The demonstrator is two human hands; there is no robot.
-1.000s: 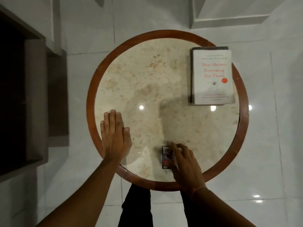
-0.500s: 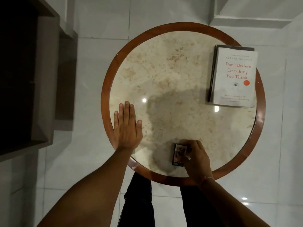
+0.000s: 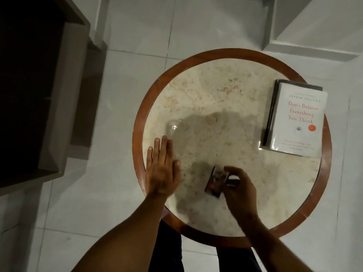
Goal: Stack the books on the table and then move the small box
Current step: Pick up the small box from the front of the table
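Round table [image 3: 196, 91], right hand [image 3: 240, 188] on small box [image 3: 216, 181]

Light: dim, overhead | Shadow: my view shows one across table [image 3: 216, 91] | Glare: spot near left hand [image 3: 161, 169] | Blur: right hand [image 3: 240, 185] smeared

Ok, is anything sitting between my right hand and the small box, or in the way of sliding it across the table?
Nothing visible. The right hand is already on the small box. The table beyond it is bare; the stacked books sit off at the far right edge, and the left hand rests flat to the left.
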